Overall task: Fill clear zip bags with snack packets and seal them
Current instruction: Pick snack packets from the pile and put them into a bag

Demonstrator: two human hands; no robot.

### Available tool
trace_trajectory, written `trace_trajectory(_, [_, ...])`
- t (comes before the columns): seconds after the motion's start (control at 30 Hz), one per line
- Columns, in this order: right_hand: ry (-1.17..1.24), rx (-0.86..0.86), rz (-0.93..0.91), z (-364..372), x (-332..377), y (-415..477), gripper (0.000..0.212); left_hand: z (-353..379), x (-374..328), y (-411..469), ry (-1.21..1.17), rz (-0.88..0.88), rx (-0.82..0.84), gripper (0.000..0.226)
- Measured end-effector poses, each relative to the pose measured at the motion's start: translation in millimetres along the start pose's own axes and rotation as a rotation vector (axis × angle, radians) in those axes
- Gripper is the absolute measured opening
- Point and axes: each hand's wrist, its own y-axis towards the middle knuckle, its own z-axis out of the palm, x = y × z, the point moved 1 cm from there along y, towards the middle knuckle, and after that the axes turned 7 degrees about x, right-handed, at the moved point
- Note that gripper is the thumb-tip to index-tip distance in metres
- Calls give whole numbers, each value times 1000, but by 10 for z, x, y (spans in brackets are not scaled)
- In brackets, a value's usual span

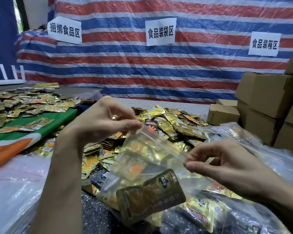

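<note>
While in hand [105,122], packet-filled zip bag [142,159].

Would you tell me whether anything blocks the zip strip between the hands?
Nothing visible: left hand and right hand pinch the strip at its ends; the packets sit below it in the zip bag.

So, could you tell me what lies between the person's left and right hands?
In the head view, the red zip strip of the clear zip bag stretches between them; the left hand pinches one end and the right hand the other.
</note>
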Motion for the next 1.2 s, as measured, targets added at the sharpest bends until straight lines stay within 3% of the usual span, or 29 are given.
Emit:
trace_trajectory(0.4, [-57, 40, 3, 20, -106, -135, 10, -69, 104, -64, -108, -91, 11, 17])
trace_trajectory(0.67, [72, -83, -17, 113, -213, -150, 31, -70, 143, -88, -147, -205, 44, 25])
trace_trajectory(0.9, [238, -248, -53, 143, -184, -92, 30, -136, 63, -134, -13, -342, 69, 26])
trace_trajectory(1.0, [280, -285, -99, 139, -91, -18, 33, -34, -203, -51, 192, -222, 1, 35])
trace_trajectory(1.07, [259, -272, -143, 135, -6, 46, 35, 125, -391, 31, 233, -110, 59, 42])
trace_trajectory(1.2, [183, -260, -204, 157, 107, 155, 31, 373, -537, 149, 250, -79, 145, 17])
